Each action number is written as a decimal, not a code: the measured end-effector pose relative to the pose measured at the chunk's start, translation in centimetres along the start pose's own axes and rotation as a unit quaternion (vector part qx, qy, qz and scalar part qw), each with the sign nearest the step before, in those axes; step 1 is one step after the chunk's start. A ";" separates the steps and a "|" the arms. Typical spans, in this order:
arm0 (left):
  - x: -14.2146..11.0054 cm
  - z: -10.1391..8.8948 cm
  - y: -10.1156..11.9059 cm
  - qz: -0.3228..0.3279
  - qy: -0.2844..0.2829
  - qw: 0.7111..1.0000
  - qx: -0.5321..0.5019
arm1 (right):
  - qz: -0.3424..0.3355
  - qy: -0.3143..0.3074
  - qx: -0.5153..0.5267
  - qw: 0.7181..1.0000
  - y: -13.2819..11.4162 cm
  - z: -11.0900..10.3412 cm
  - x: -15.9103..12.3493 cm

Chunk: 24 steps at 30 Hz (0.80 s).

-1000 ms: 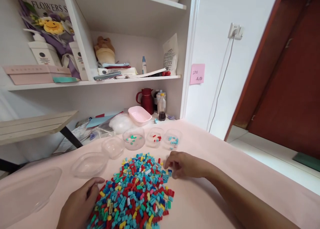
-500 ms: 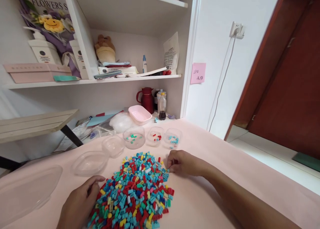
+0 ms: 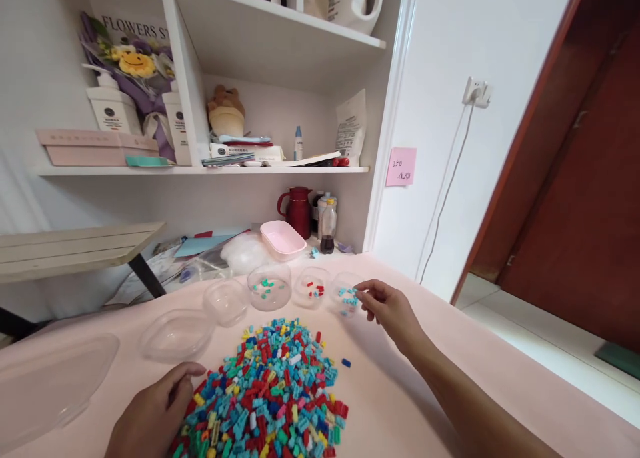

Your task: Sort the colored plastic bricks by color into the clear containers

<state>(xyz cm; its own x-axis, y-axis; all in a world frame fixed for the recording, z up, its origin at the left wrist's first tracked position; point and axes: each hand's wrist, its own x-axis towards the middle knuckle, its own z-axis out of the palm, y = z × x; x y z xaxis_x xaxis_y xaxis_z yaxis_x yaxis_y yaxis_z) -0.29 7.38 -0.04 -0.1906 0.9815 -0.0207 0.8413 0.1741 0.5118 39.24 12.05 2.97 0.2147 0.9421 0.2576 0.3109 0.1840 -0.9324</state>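
A heap of small plastic building bricks (image 3: 270,385) in blue, red, yellow and green lies on the pink tabletop. My left hand (image 3: 155,405) rests at the heap's left side, its fingers loosely bent and apart, with nothing visible in them. Over the right edge of a clear dish (image 3: 336,306) my right hand (image 3: 387,308) is pinched, and a light blue brick (image 3: 355,291) shows at its fingertips. Several light blue bricks lie in that dish. Beside it, one clear dish (image 3: 299,299) holds mostly red bricks and a round one (image 3: 255,303) holds green bricks.
More clear containers stand left of the dishes: a small bowl (image 3: 210,311), a wider tub (image 3: 150,345) and a large lid-like piece (image 3: 65,411). A pink basin (image 3: 283,239), a red jug (image 3: 299,213) and a bottle (image 3: 328,228) stand behind. A dark blue brick (image 3: 346,363) lies right of the heap.
My right hand has moved from the heap's right edge up to the dish of light blue bricks. A dark blue brick now shows apart from the heap. The camera view has tilted up slightly.
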 end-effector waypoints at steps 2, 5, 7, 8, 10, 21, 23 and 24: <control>-0.1 0.0 0.0 -0.004 -0.004 1.000 0.002 | -0.009 0.034 -0.001 0.999 0.5 -0.2 0.5; -0.1 0.0 -0.1 -0.009 -0.005 1.000 0.008 | -0.018 0.060 0.015 0.998 1.0 -0.5 0.9; 0.0 0.1 -0.1 -0.006 -0.004 1.000 0.007 | -0.022 0.078 0.038 0.996 0.9 -0.7 0.9; 0.0 0.1 -0.2 -0.004 -0.003 1.000 0.006 | -0.023 0.086 0.051 0.995 0.8 -0.8 0.8; 0.1 0.0 -0.1 -0.002 -0.001 1.000 0.007 | -0.025 0.080 0.074 0.994 0.3 -0.8 0.5; -0.2 0.1 0.3 0.009 0.027 0.999 0.016 | -0.036 -0.289 -0.079 0.953 -0.4 1.0 -1.8; -0.2 0.2 0.2 0.008 0.028 0.999 0.016 | -0.076 -0.293 -0.114 0.946 -0.5 1.0 -1.9; -0.2 0.2 0.2 0.007 0.027 0.999 0.016 | -0.098 -0.286 -0.128 0.945 -0.5 1.0 -1.9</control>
<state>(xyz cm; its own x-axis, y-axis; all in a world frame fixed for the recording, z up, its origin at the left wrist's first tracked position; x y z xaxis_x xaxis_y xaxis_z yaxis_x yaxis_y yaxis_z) 0.01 7.27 -0.07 -0.2053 0.9782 0.0326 0.8591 0.1642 0.4847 37.75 10.47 2.71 -0.3819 0.9081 0.1715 0.5226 0.3653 -0.7703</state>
